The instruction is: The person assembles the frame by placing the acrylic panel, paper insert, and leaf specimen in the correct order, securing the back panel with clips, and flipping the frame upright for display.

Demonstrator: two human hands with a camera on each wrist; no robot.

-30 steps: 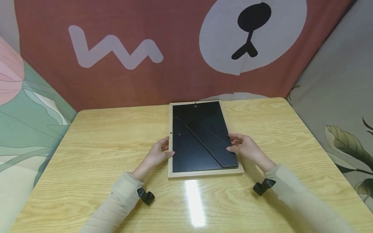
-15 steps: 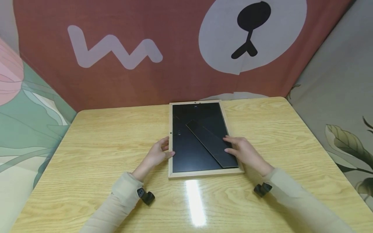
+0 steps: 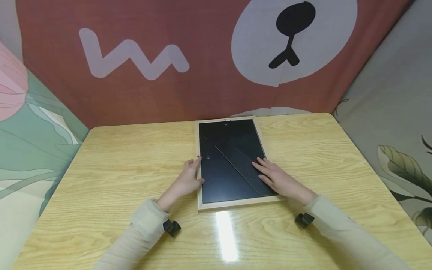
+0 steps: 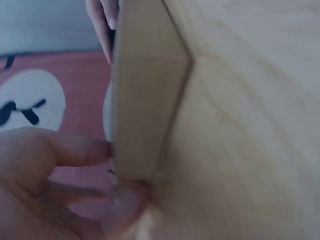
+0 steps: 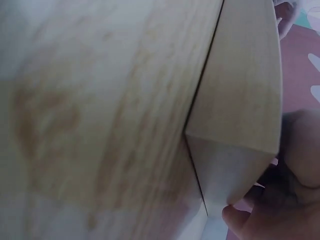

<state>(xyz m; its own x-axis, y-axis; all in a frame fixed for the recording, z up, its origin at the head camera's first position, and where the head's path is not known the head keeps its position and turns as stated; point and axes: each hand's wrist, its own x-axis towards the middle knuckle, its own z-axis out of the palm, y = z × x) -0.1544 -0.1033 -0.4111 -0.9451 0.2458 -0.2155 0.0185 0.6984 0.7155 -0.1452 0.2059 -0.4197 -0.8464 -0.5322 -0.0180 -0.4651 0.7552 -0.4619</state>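
A picture frame lies face down on the table, its pale wooden border around a black backing board. A black stand leg lies slantwise, flat against the board. At the frame's left edge my left hand grips the border, thumb on top and another finger against the outer side, as the left wrist view shows at the border. My right hand rests with spread, fairly straight fingers on the leg and the board's right part. In the right wrist view a fingertip of that hand touches the frame's side.
The wood-grain table extends to both sides of the frame. A red cloth with a bear print hangs right behind its far edge. Patterned cloths flank it left and right. A light reflection lies in front of the frame.
My right hand has moved from the frame's right edge inward onto the stand leg, fingers spreading. The leg now lies flatter. The frame has shifted slightly toward me, and my left fingers have straightened somewhat.
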